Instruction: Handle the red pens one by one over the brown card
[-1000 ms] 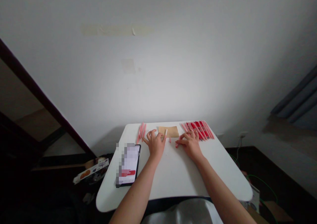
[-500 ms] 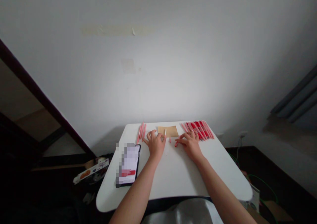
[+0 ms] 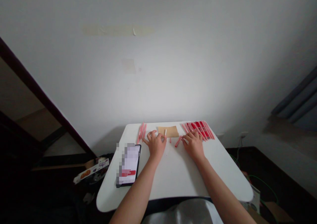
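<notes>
My left hand (image 3: 156,145) pinches a slim pen part with a white end (image 3: 165,131) between thumb and forefinger, upright in front of a tan paper piece (image 3: 172,130). My right hand (image 3: 193,144) rests at the right, fingers bent and slightly apart, nothing visible in them. Its fingertips are close to the upper end of a pink pen barrel (image 3: 177,142) lying on the table; whether they touch it I cannot tell. Between the hands lies a small pink piece (image 3: 170,140).
Several pink and red pens (image 3: 198,130) lie in a row at the back right of the white table (image 3: 173,174). More pink pens (image 3: 142,132) lie at the back left. A phone (image 3: 128,164) lies near the left edge. Behind the table rises a wall (image 3: 173,78).
My right hand has drawn back a little to the right, off the pink pen barrel, which now shows more fully on the table. My left hand keeps its pinch.
</notes>
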`<action>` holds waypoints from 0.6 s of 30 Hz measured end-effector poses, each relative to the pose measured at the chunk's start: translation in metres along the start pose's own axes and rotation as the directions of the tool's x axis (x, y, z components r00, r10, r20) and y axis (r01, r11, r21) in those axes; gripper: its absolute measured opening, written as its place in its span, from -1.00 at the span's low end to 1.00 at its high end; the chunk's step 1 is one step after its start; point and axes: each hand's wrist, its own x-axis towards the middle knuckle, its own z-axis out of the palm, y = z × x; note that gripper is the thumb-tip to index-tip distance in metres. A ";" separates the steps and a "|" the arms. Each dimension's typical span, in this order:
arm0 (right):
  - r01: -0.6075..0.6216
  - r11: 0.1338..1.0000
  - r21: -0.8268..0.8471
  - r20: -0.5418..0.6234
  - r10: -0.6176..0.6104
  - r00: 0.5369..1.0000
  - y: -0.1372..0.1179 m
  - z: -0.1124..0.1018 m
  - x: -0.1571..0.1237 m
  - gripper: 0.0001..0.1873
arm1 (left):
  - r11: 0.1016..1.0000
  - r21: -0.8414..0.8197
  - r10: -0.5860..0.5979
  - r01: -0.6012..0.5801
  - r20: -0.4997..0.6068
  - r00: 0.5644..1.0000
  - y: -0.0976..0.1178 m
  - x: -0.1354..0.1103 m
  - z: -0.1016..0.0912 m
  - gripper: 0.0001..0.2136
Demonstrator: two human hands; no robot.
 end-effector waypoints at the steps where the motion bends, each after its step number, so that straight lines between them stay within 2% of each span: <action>1: -0.006 1.000 -0.025 0.003 0.006 1.000 -0.001 -0.001 0.000 -0.85 | 1.000 -0.002 0.000 0.000 0.001 1.000 0.001 0.000 -0.001 -0.81; 7: 0.018 0.997 -0.074 0.090 -0.011 0.996 -0.002 0.001 0.000 -0.79 | 1.000 -0.019 -0.015 0.015 0.030 0.999 0.004 -0.001 -0.003 -0.81; 18: -0.009 0.999 -0.039 0.086 0.012 0.996 -0.002 0.000 0.001 -0.79 | 1.000 -0.022 0.001 0.000 0.056 0.998 0.003 -0.001 -0.002 -0.84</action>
